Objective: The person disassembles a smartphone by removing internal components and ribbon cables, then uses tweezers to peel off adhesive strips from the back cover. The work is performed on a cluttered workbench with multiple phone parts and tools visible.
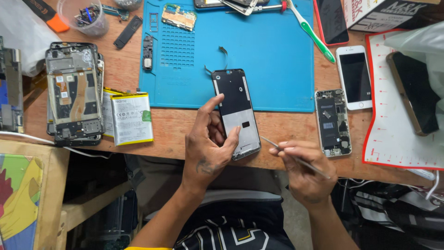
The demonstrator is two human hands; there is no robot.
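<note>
Two hands are working a disassembly step: the left hand (206, 148) is gripping the phone display frame (237, 112) at the blue mat's (277, 69) edge, the right hand (303, 173) is pinching tweezers (296, 159), which next, seemingly, need steadying against the frame.

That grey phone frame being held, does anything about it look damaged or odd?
The grey phone frame in the left hand is stripped bare, and its thin ribbon cables curl loose off the top edge over the blue mat.
</note>
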